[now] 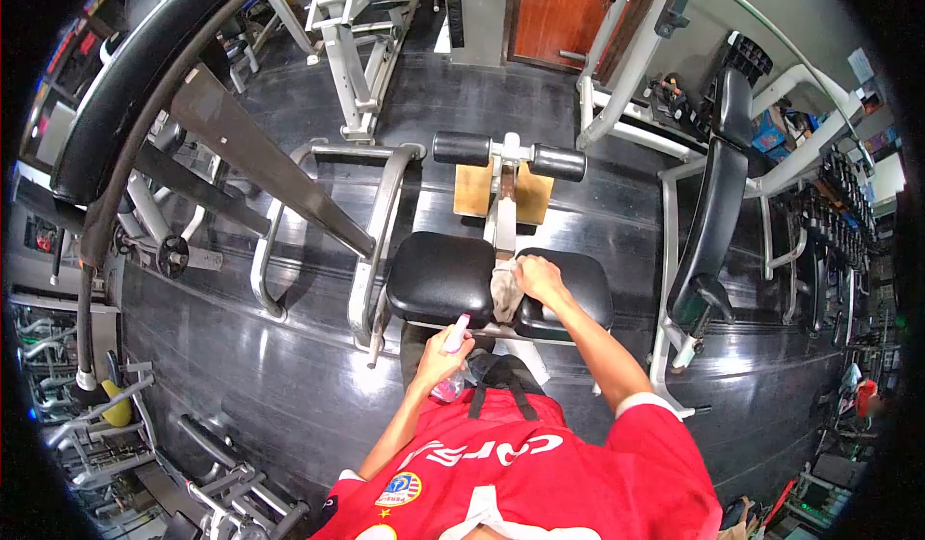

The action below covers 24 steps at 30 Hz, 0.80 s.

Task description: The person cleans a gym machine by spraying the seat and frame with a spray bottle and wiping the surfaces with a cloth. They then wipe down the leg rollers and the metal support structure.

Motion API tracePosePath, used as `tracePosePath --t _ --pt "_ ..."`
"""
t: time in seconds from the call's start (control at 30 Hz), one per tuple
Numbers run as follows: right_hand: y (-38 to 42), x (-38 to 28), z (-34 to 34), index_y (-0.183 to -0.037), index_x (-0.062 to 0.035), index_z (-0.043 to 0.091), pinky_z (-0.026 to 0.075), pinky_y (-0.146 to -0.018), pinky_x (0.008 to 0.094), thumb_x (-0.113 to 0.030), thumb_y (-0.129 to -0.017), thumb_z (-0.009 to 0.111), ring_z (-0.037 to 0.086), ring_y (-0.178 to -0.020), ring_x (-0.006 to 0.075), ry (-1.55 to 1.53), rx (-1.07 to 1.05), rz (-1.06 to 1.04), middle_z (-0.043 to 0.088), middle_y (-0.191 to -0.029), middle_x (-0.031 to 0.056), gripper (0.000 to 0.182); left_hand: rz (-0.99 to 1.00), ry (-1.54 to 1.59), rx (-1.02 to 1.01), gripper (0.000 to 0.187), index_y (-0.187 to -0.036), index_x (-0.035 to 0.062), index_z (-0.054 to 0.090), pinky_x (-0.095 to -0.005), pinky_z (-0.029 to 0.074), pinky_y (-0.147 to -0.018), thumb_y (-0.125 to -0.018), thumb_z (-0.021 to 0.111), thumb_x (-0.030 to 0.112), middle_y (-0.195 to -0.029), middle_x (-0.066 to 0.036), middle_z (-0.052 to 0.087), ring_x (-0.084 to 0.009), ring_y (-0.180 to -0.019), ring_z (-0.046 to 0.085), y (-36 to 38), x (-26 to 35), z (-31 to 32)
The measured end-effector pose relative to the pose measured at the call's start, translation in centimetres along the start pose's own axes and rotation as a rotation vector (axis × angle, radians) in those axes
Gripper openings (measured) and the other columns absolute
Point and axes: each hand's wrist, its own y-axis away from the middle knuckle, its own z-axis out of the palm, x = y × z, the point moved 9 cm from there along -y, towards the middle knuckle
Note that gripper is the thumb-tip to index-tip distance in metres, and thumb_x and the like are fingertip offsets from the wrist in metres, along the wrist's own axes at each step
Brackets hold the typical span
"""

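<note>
My left hand [443,355] is wrapped round a clear spray bottle [449,386] with a white and pink nozzle, just in front of the left seat pad. My right hand [541,280] holds a crumpled light cloth [505,292] in the gap between two black seat pads. The left pad [441,276] lies beside the cloth. Under my right wrist is the right pad [578,294]. Beyond them, two black foam rollers [468,147] sit on a pale metal post over a wooden board [470,190].
A curved metal frame [371,251] stands left of the pads, with a thick slanting bar [260,155] above it. On the right is a black padded bench [711,222]. A dumbbell rack [846,212] stands at the far right, and a white machine [352,68] at the back.
</note>
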Motion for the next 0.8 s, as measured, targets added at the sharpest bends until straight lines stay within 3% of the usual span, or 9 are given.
tracePosePath --t 0.07,0.2,0.27,0.33,0.43,0.53,0.67,0.7,0.8 --pt "-1.0 0.2 1.6 -0.104 -0.0033 0.063 0.051 -0.080 0.0494 -0.025 -0.088 0.055 0.061 -0.099 0.0378 0.150 0.091 0.011 0.064 -0.107 0.0184 0.028 -0.021 -0.037 0.008 0.015 -0.100 0.0023 0.061 -0.0253 0.048 -0.048 -0.089 0.065 0.011 -0.074 -0.002 0.060 -0.0087 -0.051 0.057 0.3 0.1 -0.2" --pt "0.9 -1.6 5.4 -0.124 -0.0043 0.056 0.043 -0.097 0.0498 -0.025 -0.089 0.055 0.053 -0.113 0.0368 0.272 -0.060 -0.095 0.059 -0.118 0.0187 0.041 -0.047 0.006 0.035 0.015 -0.100 0.0021 0.061 -0.0253 0.047 -0.048 -0.089 0.065 0.011 -0.074 -0.003 0.060 -0.0089 -0.051 0.057 1.0 -0.9 -0.6" --pt "2.2 -2.8 5.2 -0.129 -0.0035 0.053 0.034 -0.105 0.0529 -0.022 -0.089 0.054 0.046 -0.123 0.0366 0.487 0.258 -0.268 0.052 -0.130 0.0212 0.044 -0.044 0.030 0.035 0.016 -0.100 0.0018 0.061 -0.0254 0.047 -0.048 -0.088 0.065 0.012 -0.073 -0.003 0.061 -0.0093 -0.050 0.057 1.2 -1.2 -0.6" --pt "2.1 -3.7 4.7 -0.130 0.0012 0.050 0.028 -0.109 0.0555 -0.029 -0.086 0.057 0.040 -0.130 0.0372 0.558 0.209 -0.283 0.044 -0.139 0.0223 0.054 -0.052 0.026 0.046 0.015 -0.099 0.0020 0.061 -0.0257 0.047 -0.048 -0.088 0.065 0.012 -0.073 -0.003 0.060 -0.0094 -0.050 0.057 1.5 -1.2 -0.6" --pt "2.4 -3.0 6.9 -0.139 0.0079 0.036 0.018 -0.114 0.0565 -0.051 -0.072 0.066 0.026 -0.140 0.0347 0.378 -0.287 -0.146 0.034 -0.147 0.0226 0.094 -0.063 0.018 0.053 0.014 -0.098 0.0022 0.061 -0.0261 0.047 -0.048 -0.088 0.066 0.012 -0.072 -0.003 0.060 -0.0095 -0.050 0.058 1.7 -1.3 -0.8" --pt "2.2 -3.0 8.1 -0.144 0.0080 0.027 0.016 -0.112 0.0625 -0.045 -0.072 0.069 0.022 -0.143 0.0359 0.532 -0.369 -0.184 0.028 -0.150 0.0243 0.099 -0.064 0.013 0.055 0.014 -0.098 0.0024 0.061 -0.0265 0.047 -0.048 -0.088 0.065 0.012 -0.071 -0.003 0.060 -0.0096 -0.050 0.058 1.5 -1.9 -0.7" --pt "0.3 -2.3 10.6 -0.140 0.0010 0.040 0.014 -0.106 0.0724 -0.033 -0.080 0.064 0.026 -0.141 0.0340 0.671 -0.434 -0.135 0.035 -0.149 0.0179 0.074 -0.068 -0.050 0.067 0.015 -0.097 0.0022 0.061 -0.0268 0.048 -0.049 -0.088 0.066 0.013 -0.071 -0.003 0.060 -0.0101 -0.050 0.058 1.8 -1.3 -0.7" --pt "0.5 -2.5 10.2 -0.133 -0.0032 0.052 0.012 -0.105 0.0745 -0.025 -0.082 0.061 0.033 -0.137 0.0321 0.638 -0.319 -0.196 0.047 -0.141 0.0143 0.056 -0.070 -0.049 0.066 0.015 -0.097 0.0022 0.061 -0.0268 0.048 -0.049 -0.088 0.066 0.013 -0.071 -0.003 0.060 -0.0101 -0.050 0.058 2.0 -1.5 -0.6" --pt "0.8 -2.1 11.3 -0.116 -0.0031 0.064 0.011 -0.105 0.0747 -0.024 -0.078 0.062 0.039 -0.134 0.0291 0.615 -0.331 -0.318 0.058 -0.127 0.0112 0.043 -0.077 0.003 0.068 0.016 -0.097 0.0027 0.061 -0.0269 0.048 -0.049 -0.088 0.066 0.014 -0.071 -0.003 0.060 -0.0102 -0.050 0.059 2.2 -1.9 -0.6"
